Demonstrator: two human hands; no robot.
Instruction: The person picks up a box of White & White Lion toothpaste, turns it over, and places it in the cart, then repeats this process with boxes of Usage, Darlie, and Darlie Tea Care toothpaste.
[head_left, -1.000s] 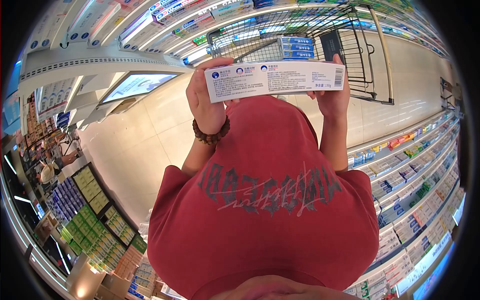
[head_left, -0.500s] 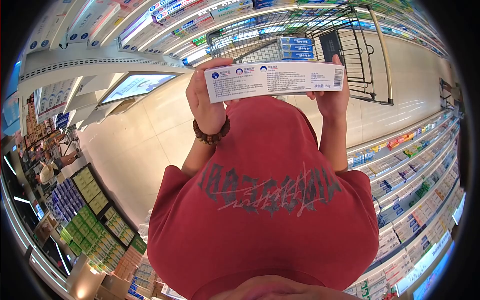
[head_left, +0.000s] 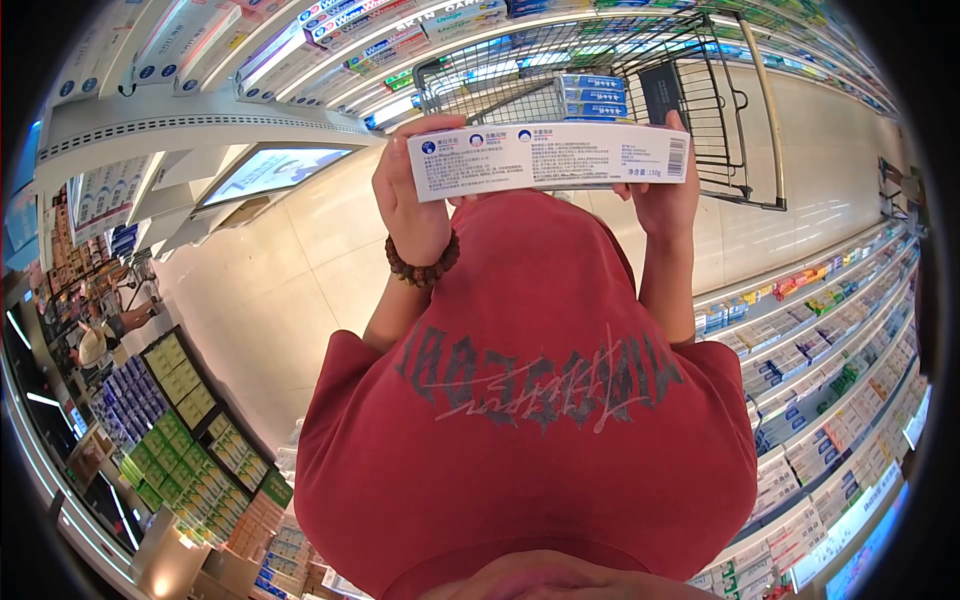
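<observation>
A long white box (head_left: 550,160) with printed text and small round blue icons is held level at the top centre of the view. My left hand (head_left: 412,190), with a brown bead bracelet at the wrist, grips the box's left end. Around its right end, beside the barcode, are the closed fingers of my right hand (head_left: 662,190). Just beyond the box is a wire shopping cart (head_left: 705,120), holding a stack of blue-and-white boxes (head_left: 594,96).
Shelves of boxed goods (head_left: 800,380) line the right side, and more shelves (head_left: 330,60) run across the top. A lit screen (head_left: 275,175) is at the upper left. Stacked green packs (head_left: 175,455) and a distant person (head_left: 95,345) are at the left.
The left end of the white box has tilted up slightly. Both hands keep their hold, and the cart has not moved.
</observation>
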